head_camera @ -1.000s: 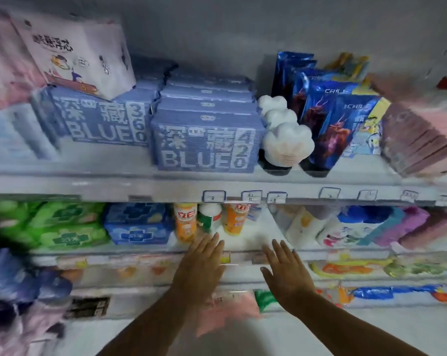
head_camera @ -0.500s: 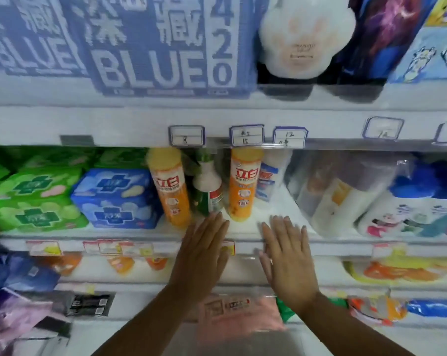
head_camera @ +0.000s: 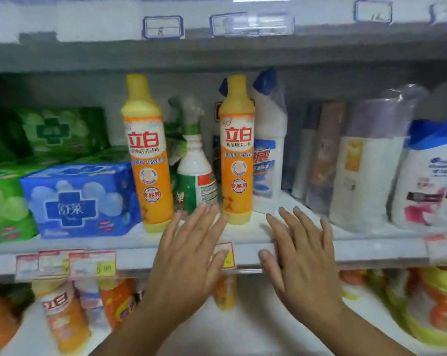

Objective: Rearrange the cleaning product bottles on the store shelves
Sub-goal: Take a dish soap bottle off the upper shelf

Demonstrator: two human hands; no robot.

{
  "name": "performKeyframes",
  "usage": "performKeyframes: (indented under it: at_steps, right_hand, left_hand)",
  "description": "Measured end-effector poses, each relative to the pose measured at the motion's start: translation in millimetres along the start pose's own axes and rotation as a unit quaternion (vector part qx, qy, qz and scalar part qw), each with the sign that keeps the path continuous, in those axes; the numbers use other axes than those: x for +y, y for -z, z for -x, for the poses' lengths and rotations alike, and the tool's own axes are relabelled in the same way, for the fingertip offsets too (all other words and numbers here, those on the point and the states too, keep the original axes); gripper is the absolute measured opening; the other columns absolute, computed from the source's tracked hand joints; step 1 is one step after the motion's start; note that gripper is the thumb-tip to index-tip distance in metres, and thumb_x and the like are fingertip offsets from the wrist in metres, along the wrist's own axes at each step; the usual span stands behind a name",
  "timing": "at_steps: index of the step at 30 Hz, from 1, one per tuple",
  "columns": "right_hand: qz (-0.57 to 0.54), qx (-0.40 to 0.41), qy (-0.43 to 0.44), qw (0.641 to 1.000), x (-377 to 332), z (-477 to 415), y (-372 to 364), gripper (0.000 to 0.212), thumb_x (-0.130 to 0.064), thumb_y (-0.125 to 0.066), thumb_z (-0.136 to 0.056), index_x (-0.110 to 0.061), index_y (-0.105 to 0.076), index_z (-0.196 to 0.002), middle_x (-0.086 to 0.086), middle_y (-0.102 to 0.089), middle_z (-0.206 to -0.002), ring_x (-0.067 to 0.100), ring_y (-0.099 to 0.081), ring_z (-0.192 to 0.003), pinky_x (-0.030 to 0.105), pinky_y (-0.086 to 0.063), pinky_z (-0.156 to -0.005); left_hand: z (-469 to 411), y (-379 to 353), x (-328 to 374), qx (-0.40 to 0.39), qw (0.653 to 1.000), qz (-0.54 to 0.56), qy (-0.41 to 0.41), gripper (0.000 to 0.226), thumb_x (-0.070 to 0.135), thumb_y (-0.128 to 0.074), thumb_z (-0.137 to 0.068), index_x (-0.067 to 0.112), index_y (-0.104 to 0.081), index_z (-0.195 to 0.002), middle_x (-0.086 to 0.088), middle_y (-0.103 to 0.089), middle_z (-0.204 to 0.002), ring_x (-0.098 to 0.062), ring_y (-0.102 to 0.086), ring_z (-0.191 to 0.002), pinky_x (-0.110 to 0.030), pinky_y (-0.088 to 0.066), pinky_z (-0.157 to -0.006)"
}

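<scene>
Two orange bottles [head_camera: 147, 155] [head_camera: 237, 152] stand just beyond both flat, empty hands [head_camera: 189, 255] [head_camera: 300, 255].

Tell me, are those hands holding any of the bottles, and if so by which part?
Nothing is held. The left hand and right hand are open, fingers spread, in front of the shelf edge, short of the orange bottles.

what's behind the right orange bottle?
Behind the right orange bottle: a white bottle with a blue cap, plus a blue-capped, red-labelled one, mostly hidden.
</scene>
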State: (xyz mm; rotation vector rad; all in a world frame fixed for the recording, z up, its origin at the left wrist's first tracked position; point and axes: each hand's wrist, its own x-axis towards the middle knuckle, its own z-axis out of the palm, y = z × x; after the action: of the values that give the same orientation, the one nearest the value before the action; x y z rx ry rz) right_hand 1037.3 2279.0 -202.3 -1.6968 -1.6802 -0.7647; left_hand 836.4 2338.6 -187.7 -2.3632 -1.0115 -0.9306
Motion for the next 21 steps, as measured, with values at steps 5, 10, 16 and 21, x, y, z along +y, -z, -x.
performKeyframes:
  at_steps: [5, 10, 16, 21]
  right_hand:
    - [-0.024, -0.018, -0.011, 0.999, -5.5, -1.0, 7.7, 0.056, -0.052, -0.03, -0.092, -0.021, -0.044, -0.137, 0.004, -0.049, -0.141, 0.027, -0.038, -0.136, 0.055, -0.014, -0.114]
    - [-0.194, -0.011, -0.013, 0.981, -34.2, -39.5, 34.1, 0.058, -0.051, -0.044, -0.091, -0.025, -0.034, -0.142, -0.002, -0.046, -0.142, 0.018, -0.039, -0.13, 0.036, -0.029, -0.109]
    - [-0.256, 0.063, -0.109, 0.959, -61.8, -103.0, 38.5, 0.063, -0.052, -0.064, -0.08, -0.027, -0.036, -0.131, -0.002, -0.054, -0.118, 0.02, -0.057, -0.104, 0.043, -0.052, -0.08]
    - [-0.182, 0.043, -0.216, 0.958, -69.2, -125.3, 31.4, 0.068, -0.058, -0.069, -0.073, -0.019, -0.039, -0.12, 0.002, -0.059, -0.114, 0.027, -0.062, -0.098, 0.04, -0.048, -0.076]
  left_hand:
    - [3.9, 8.4, 0.2, -0.001, 1.0, -0.009, 0.012, 0.053, 0.045, -0.031, -0.095, 0.024, -0.031, -0.144, 0.005, -0.032, -0.15, -0.013, -0.02, -0.141, -0.042, -0.012, -0.115]
    - [10.5, 14.2, -9.8, -0.009, 1.0, -0.02, 0.017, 0.055, 0.048, -0.031, -0.095, 0.025, -0.027, -0.145, 0.006, -0.029, -0.152, -0.01, -0.012, -0.143, -0.039, -0.007, -0.115]
    - [17.3, 13.3, -19.3, 0.004, 1.0, -0.025, 0.001, 0.056, 0.045, -0.035, -0.095, 0.026, -0.021, -0.145, 0.003, -0.032, -0.151, -0.013, -0.016, -0.142, -0.04, -0.007, -0.114]
    - [19.3, 10.8, -22.4, 0.004, 1.0, -0.018, 0.007, 0.055, 0.048, -0.029, -0.096, 0.028, -0.017, -0.146, 0.006, -0.027, -0.153, -0.012, -0.012, -0.143, -0.04, -0.002, -0.115]
